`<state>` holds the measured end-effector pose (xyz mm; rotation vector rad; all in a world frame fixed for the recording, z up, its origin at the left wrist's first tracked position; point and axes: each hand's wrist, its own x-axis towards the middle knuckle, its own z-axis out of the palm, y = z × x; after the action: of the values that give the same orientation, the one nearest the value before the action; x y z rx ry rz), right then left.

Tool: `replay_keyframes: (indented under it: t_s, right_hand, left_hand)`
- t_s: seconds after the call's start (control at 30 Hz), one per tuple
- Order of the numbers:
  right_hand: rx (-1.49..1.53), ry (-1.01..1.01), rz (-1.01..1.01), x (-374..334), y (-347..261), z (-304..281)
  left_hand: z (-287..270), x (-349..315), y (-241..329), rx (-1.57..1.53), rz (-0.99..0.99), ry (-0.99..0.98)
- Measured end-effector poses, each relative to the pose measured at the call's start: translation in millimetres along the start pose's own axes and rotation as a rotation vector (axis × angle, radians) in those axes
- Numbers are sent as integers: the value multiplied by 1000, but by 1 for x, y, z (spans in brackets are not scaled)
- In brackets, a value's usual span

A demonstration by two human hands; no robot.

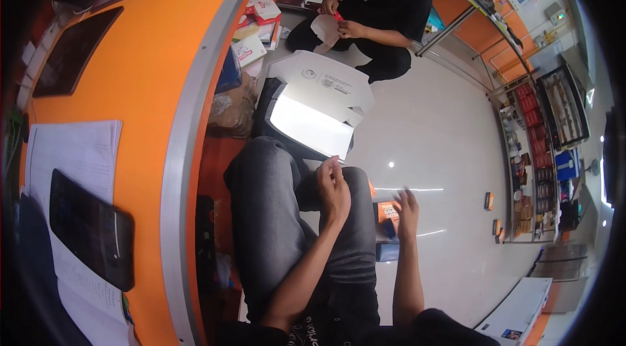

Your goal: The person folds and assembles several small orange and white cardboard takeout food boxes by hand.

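My left hand (334,191) hovers over my thigh near the lower edge of a partly folded white carton (306,126). Its fingers point forward and I see nothing in them. Out to the right, my right hand (407,214) is raised with fingers stretched out, slightly blurred, holding nothing visible. It is nearest to an orange box (386,211) low beside my leg. The carton rests on a dark support in front of my knees, with a large printed flap (319,79) spread toward the far side.
Across from me a person in black (385,7) handles a piece of card (327,30). An orange counter (156,40) on the left bears a phone (91,229), a tablet (77,53) and papers. White and red boxes (250,50) are piled beyond its edge. Shelving (531,131) lines the right.
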<state>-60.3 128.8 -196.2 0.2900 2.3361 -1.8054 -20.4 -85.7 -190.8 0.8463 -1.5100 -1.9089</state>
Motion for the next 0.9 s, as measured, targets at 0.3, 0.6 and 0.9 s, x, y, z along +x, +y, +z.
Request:
replay_keyframes:
  t_s: [0.3, 0.6, 0.9]
  right_hand:
    - [-476, -213, 74, 113, -52, 165]
    - [-394, -131, -223, 129, -23, 165]
    - [-346, -122, -175, 120, -50, 130]
  left_hand:
    - [13, -1, 10, -142, -73, 9]
    - [6, 10, -7, -56, -22, -15]
    - [-2, 26, -6, -4, -44, 131]
